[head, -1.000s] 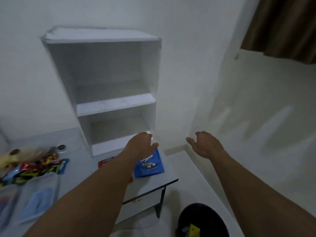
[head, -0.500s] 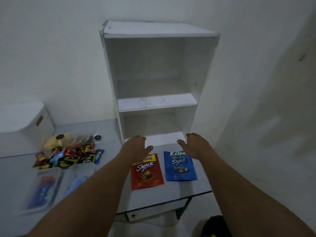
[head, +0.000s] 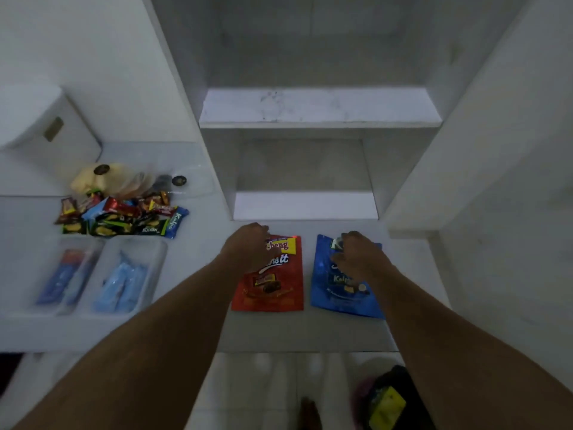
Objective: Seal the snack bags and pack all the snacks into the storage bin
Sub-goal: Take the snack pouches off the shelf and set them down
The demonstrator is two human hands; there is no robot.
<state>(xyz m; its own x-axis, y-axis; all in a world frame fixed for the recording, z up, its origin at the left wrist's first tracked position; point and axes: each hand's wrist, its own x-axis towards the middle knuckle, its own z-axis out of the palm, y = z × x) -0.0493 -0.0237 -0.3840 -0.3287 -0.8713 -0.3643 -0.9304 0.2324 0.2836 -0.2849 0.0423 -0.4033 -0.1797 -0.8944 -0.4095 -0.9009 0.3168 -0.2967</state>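
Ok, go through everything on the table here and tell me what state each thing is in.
red pouch: flat, left hand on top edge
blue pouch: flat, right hand on top
loose snack pile: unpacked
clear tubs: uncovered, packets inside
white bin: lid on
shelf unit: bare

A plain room in a home, by the look of it. White walls [head: 93,41] meet in a corner behind a bare white shelf unit [head: 319,110]. Tiled floor [head: 279,383] shows below the surface [head: 198,252].
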